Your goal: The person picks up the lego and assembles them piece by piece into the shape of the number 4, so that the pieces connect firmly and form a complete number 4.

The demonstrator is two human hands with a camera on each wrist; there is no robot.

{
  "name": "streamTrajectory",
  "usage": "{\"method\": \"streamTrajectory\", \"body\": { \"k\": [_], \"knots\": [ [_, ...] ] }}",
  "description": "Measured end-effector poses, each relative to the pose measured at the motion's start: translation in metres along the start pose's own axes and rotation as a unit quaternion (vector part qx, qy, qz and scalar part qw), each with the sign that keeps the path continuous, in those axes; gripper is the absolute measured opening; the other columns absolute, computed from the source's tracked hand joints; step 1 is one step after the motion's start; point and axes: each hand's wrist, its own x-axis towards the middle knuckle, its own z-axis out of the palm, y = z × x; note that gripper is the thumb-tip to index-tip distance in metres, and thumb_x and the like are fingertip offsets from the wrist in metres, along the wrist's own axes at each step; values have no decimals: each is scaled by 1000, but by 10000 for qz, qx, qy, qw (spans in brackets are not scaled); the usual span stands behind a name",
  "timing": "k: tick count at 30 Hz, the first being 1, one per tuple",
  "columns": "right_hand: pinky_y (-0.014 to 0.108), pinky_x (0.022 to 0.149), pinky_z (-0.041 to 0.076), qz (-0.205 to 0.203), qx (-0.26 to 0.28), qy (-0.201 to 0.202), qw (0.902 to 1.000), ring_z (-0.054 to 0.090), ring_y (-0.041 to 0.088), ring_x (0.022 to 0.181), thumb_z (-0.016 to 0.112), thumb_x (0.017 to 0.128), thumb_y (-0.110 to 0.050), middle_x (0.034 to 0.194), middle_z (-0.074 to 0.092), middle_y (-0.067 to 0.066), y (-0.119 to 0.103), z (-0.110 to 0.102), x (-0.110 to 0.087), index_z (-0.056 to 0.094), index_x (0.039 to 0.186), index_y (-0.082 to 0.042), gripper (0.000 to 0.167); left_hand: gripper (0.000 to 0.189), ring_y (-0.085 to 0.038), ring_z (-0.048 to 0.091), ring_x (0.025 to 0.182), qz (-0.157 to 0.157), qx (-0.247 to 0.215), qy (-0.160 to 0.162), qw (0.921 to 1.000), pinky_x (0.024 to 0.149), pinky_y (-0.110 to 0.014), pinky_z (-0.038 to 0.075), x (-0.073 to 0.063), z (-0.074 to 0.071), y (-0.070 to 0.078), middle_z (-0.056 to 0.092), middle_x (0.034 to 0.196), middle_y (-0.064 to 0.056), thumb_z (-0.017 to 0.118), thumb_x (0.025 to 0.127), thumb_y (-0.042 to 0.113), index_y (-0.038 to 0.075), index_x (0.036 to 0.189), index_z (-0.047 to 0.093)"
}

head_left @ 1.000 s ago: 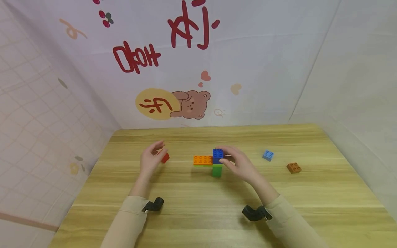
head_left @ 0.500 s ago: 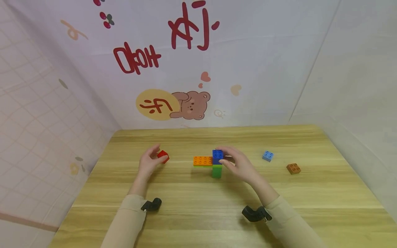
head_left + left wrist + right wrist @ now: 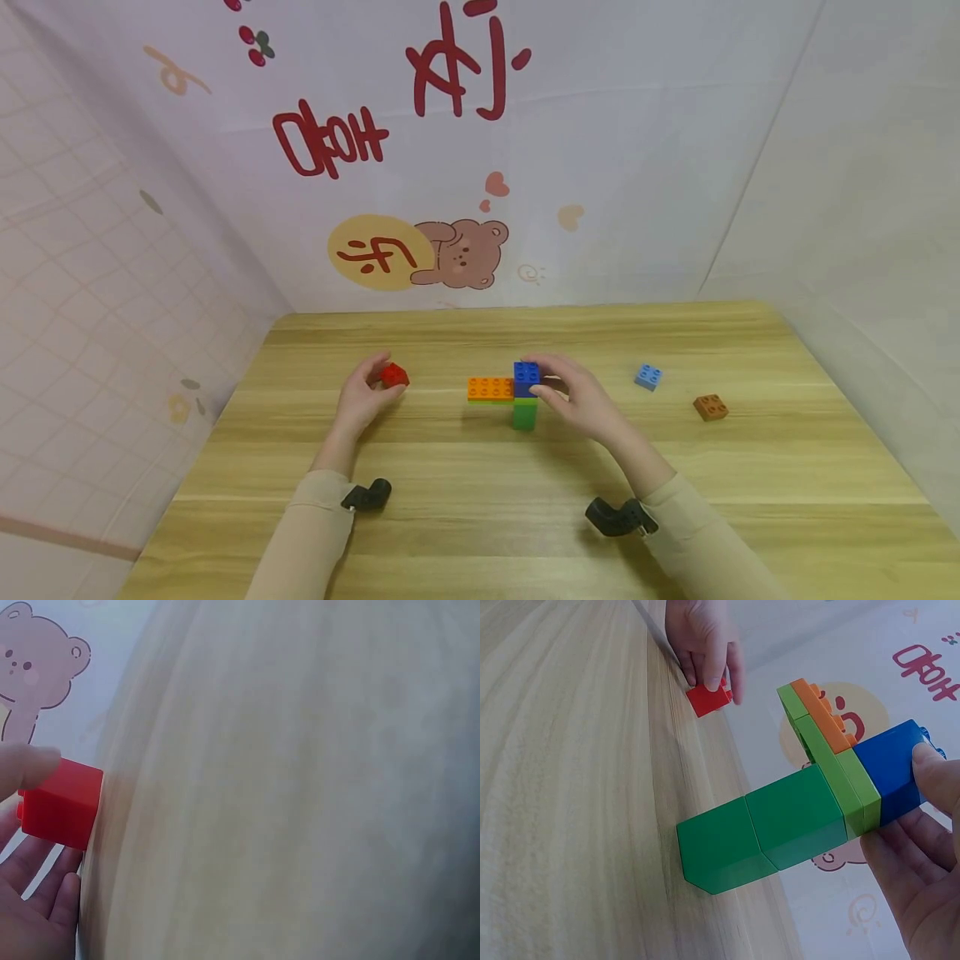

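My left hand [image 3: 358, 402] pinches a small red building brick [image 3: 394, 375] at the left of the table. In the left wrist view the thumb lies across the red brick's side, with the other fingers behind it. At the middle stands a toy-brick build: two dark green bricks [image 3: 727, 844] stacked, lime green pieces [image 3: 849, 787] above them, and an orange studded piece [image 3: 491, 388] reaching out to the left. A dark blue brick [image 3: 889, 771] tops the column. My right hand [image 3: 576, 398] holds this blue brick between thumb and fingers from the right.
A light blue brick [image 3: 648, 377] and a brown brick [image 3: 711, 407] lie apart on the right side of the wooden table [image 3: 465, 517]. Behind the table hangs a white printed cloth [image 3: 637, 142], and more cloth borders both sides.
The red brick has turned in the left fingers, from a smooth face up to its studs up, and the left hand has closed round it. The right hand and the build look unmoved.
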Motion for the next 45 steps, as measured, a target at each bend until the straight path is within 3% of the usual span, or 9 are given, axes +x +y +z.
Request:
{"method": "streamTrajectory", "body": {
  "k": [3,10,15,21,26,30,39,45],
  "knots": [
    [48,91,52,-28,37,6,10000,62,34,109,64,95,0,123,58,21,0,0,0,56,132,3,39,63,-38,49,123,109,74,48,9999,108,-45,39,-1,0,-2,53,133,-24,74,83,2,-4,140,49],
    [48,91,52,-14,34,-4,10000,61,34,109,64,94,0,123,58,20,-1,0,0,56,132,3,39,52,-36,51,124,-67,72,99,9999,107,-45,41,-1,-2,-3,55,133,-25,71,87,-3,-4,137,54],
    [49,91,52,-22,-5,-17,10000,61,34,110,64,95,-1,123,58,21,-2,0,0,56,133,4,39,45,-35,57,116,-33,198,197,9996,96,-31,49,-2,-4,-3,60,128,-24,72,88,-1,-4,132,60],
    [53,90,51,0,-27,-3,10000,61,34,110,64,95,-1,123,58,21,-1,0,0,55,133,3,39,47,-37,60,114,218,52,-195,9996,90,-23,50,-3,-2,4,61,127,-24,73,89,3,-2,133,60],
    [52,90,51,-18,-76,-26,10000,61,34,110,63,95,0,123,58,21,-2,0,0,55,133,4,39,49,-37,59,116,196,-127,-647,9976,92,-28,51,-6,5,20,60,130,-23,73,89,2,-3,135,58],
    [53,90,51,-23,-115,-12,9999,61,35,110,63,95,1,124,58,21,-3,0,1,55,133,4,39,47,-36,58,117,416,-262,-934,9944,92,-32,52,-8,13,38,60,128,-21,73,89,2,-2,134,59],
    [54,90,51,-2,-168,2,9999,61,36,110,63,95,1,124,58,21,-4,0,0,55,133,5,40,45,-33,59,115,983,-729,-1163,9856,88,-28,54,-17,32,80,63,126,-20,72,89,1,-2,132,61],
    [54,90,51,-10,-160,0,9999,61,36,110,63,95,1,124,58,21,-3,0,0,55,133,5,39,45,-33,59,116,1191,-826,-1337,9804,91,-32,53,-23,41,98,62,128,-20,70,90,0,-3,134,60]
  ]
}}
